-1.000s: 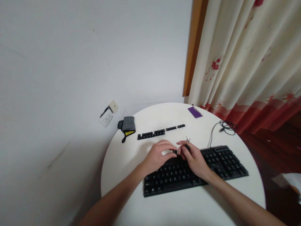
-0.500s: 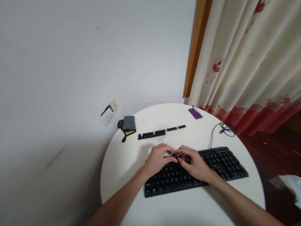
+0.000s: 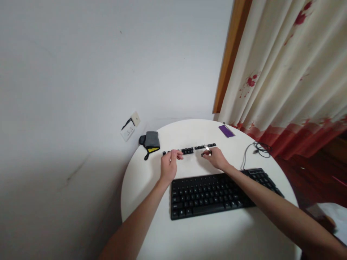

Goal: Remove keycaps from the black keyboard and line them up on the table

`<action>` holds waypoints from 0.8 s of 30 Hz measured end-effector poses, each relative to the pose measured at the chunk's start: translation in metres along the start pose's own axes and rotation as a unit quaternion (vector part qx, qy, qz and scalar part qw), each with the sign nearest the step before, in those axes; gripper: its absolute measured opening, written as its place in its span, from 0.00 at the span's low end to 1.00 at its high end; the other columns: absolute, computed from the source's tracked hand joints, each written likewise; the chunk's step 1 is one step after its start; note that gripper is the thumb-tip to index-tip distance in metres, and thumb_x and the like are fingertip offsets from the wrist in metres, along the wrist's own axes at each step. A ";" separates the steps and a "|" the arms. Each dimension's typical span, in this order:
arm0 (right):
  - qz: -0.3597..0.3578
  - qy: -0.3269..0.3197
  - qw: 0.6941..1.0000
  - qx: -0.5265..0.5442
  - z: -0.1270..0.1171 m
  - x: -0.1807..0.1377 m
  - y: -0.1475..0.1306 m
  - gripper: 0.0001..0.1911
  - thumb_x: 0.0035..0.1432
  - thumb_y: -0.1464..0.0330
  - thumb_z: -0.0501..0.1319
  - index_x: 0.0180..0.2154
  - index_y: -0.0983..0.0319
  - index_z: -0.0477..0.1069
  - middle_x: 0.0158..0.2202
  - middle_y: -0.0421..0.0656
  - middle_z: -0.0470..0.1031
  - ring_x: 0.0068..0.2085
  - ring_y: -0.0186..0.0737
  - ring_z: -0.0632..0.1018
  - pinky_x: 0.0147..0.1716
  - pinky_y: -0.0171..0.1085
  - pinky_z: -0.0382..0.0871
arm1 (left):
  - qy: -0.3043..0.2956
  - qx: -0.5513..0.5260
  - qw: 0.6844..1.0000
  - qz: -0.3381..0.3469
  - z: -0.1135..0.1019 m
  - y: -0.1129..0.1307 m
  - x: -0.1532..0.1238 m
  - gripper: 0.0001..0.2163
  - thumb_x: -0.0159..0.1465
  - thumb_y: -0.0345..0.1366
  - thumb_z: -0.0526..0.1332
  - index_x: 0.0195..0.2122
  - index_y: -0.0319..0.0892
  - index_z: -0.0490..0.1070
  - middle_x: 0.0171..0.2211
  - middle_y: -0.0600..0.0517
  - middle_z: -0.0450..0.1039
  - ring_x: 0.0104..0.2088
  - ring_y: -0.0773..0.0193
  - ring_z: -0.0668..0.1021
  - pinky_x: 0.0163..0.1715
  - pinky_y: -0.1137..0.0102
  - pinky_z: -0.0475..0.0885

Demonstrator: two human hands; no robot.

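A black keyboard (image 3: pixel 211 195) lies on the round white table (image 3: pixel 206 234). Beyond it runs a row of loose black keycaps (image 3: pixel 189 150). My left hand (image 3: pixel 169 166) reaches to the left part of that row, fingers curled onto the keycaps there. My right hand (image 3: pixel 215 159) is beside the right end of the row, pinched on a small black keycap (image 3: pixel 202 155) and a thin metal wire puller (image 3: pixel 206 147).
A grey and yellow pouch (image 3: pixel 150 141) sits at the table's far left edge below a wall socket (image 3: pixel 128 132). A purple card (image 3: pixel 226 130) lies at the back. The keyboard cable (image 3: pixel 255 150) coils at the right, near a red-patterned curtain (image 3: pixel 284 79).
Both hands left the keyboard's top row and moved forward to the row of loose keycaps. The right hand carried a keycap and the wire puller with it. The camera tilted slightly.
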State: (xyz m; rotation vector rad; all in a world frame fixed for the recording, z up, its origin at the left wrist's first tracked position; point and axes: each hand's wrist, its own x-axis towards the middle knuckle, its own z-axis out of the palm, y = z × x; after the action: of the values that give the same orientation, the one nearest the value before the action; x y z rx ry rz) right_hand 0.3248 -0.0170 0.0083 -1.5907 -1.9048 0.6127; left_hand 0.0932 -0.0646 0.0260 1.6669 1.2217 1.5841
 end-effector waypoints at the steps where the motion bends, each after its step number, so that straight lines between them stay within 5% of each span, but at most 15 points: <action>1: 0.005 -0.001 1.000 -0.010 0.006 0.009 0.003 0.09 0.54 0.70 0.64 0.36 0.65 0.81 0.34 0.47 0.82 0.34 0.42 0.78 0.35 0.35 0.66 | 0.020 -0.005 1.000 -0.003 -0.003 -0.005 0.003 0.21 0.71 0.47 0.49 0.32 0.38 0.75 0.25 0.49 0.75 0.28 0.64 0.76 0.33 0.70 0.70; 9: 0.016 -0.026 0.998 -0.051 0.037 0.036 0.007 0.07 0.52 0.71 0.65 0.34 0.64 0.81 0.32 0.48 0.81 0.36 0.44 0.80 0.35 0.34 0.65 | 0.068 -0.007 0.998 -0.012 -0.011 -0.020 0.015 0.24 0.69 0.50 0.49 0.29 0.38 0.75 0.22 0.49 0.73 0.25 0.65 0.75 0.29 0.71 0.70; 24: 0.064 -0.005 0.994 -0.085 0.049 0.042 0.005 0.06 0.53 0.69 0.64 0.32 0.64 0.78 0.34 0.50 0.81 0.38 0.46 0.80 0.35 0.34 0.66 | 0.108 0.019 0.994 -0.012 -0.022 -0.020 0.019 0.24 0.70 0.49 0.48 0.28 0.38 0.74 0.21 0.50 0.73 0.24 0.66 0.75 0.28 0.72 0.69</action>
State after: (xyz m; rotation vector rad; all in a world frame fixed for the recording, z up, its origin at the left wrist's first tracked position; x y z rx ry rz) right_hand 0.2890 0.0259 -0.0251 -1.8312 -1.9160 0.5233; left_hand 0.0653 -0.0441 0.0219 1.5282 1.3811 1.7736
